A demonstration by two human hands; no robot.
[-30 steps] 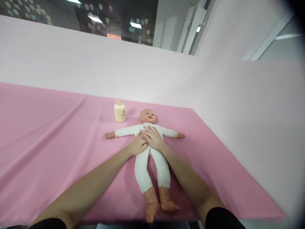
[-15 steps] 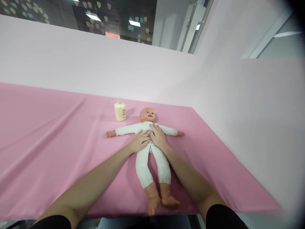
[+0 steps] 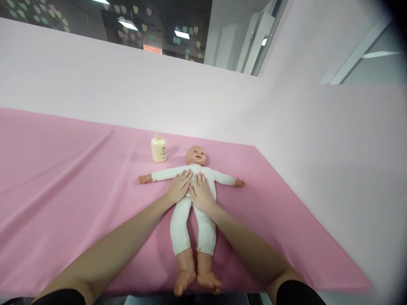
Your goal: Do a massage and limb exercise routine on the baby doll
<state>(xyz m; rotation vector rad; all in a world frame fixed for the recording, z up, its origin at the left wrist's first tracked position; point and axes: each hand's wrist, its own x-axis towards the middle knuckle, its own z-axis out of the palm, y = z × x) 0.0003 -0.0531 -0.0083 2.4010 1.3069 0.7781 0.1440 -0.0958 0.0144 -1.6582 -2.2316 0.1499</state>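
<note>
Lying face-up, lower ctr of frame: baby doll w/ white cloth body & tan plastic head, hands & feet (image 3: 206, 170), arms out sideways. Bare L hand (image 3: 179, 187) & bare R hand (image 3: 202, 194) rest palm-down on its torso, flat, fingers extended, close side by side; can't tell if thumbs touch. Cream pump bottle w/ dark print (image 3: 159, 150) stands upright approx. mid-frame, upper left of doll, on creased pink sheet (image 3: 79, 182). Pale wall (image 3: 127, 80) behind.

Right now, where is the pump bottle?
In the head view, the pump bottle stands on the pink cover, left of the doll's head as pictured, near the white wall.
</note>
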